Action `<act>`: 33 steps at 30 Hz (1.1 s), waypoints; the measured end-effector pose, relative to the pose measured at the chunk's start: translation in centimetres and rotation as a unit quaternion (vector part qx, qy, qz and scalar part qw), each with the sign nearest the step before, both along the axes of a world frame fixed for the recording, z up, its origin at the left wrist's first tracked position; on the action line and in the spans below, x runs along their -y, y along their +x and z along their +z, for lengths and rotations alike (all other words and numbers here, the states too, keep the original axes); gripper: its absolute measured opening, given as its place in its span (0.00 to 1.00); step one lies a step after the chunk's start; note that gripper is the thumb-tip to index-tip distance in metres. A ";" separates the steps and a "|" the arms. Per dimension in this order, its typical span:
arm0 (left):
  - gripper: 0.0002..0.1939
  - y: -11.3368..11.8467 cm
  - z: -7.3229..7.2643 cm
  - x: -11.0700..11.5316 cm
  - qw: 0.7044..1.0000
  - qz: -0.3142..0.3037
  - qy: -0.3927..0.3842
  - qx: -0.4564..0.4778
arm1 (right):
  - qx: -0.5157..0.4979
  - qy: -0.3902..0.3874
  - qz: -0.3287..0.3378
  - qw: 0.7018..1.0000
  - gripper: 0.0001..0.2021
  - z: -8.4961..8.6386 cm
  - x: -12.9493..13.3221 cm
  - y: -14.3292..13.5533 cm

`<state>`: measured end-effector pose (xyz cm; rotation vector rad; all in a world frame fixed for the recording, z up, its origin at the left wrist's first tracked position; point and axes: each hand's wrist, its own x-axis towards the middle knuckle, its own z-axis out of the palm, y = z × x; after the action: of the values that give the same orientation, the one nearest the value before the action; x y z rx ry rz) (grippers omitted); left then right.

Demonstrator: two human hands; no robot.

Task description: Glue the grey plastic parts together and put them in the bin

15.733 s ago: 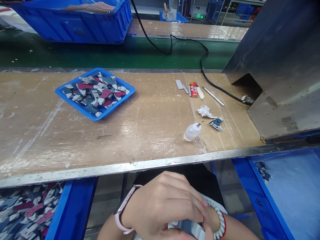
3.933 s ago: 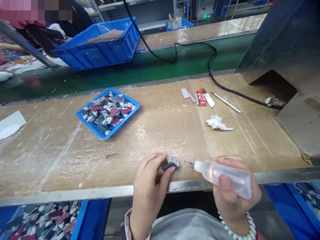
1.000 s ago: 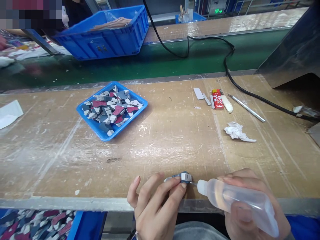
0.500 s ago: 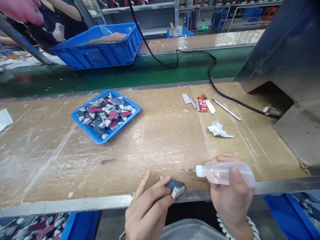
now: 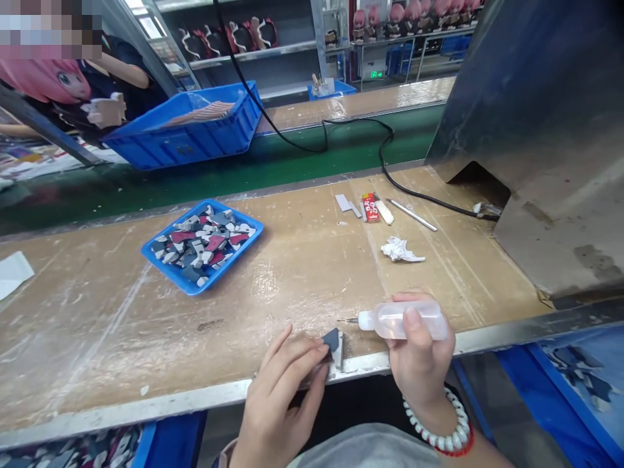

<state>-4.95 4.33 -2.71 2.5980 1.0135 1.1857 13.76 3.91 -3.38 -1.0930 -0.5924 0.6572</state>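
Near the bench's front edge, my left hand pinches a small dark grey and white moulded piece between thumb and fingers. My right hand is wrapped round a clear squeeze bottle lying level, its thin metal needle tip pointing left. The needle sits just above and to the right of the piece, apart from it. A blue tray filled with grey, white and dark red pieces stands further back on the left.
A red lighter, a silver pen-like tool and crumpled tissue lie at the back right. A black cable runs to a metal housing. Beyond the green strip stands a blue crate, with a person behind it.
The view has tilted up and shifted right. My left fingers have turned the piece so its white side stands more upright. The bottle's needle is now closer to it.
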 end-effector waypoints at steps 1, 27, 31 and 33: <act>0.12 0.0 0.4 -0.2 1.000 -0.007 -0.015 -0.011 | 0.004 0.000 -0.002 1.000 0.13 0.0 0.0 0.0; 0.04 0.9 3.9 -3.4 0.982 -0.115 0.027 -0.145 | 0.142 0.068 -0.005 0.988 0.03 0.8 0.5 0.3; 0.04 0.9 3.8 -3.5 0.984 -0.119 0.012 -0.132 | 0.162 0.063 0.003 0.985 0.04 0.7 0.6 0.3; 0.04 0.9 3.7 -3.5 0.985 -0.121 0.008 -0.123 | 0.175 0.067 0.006 0.982 0.04 0.8 0.6 0.3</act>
<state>-4.05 7.85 0.94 2.8315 0.6965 0.8356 14.07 3.35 -2.61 -1.0854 -0.9339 0.4280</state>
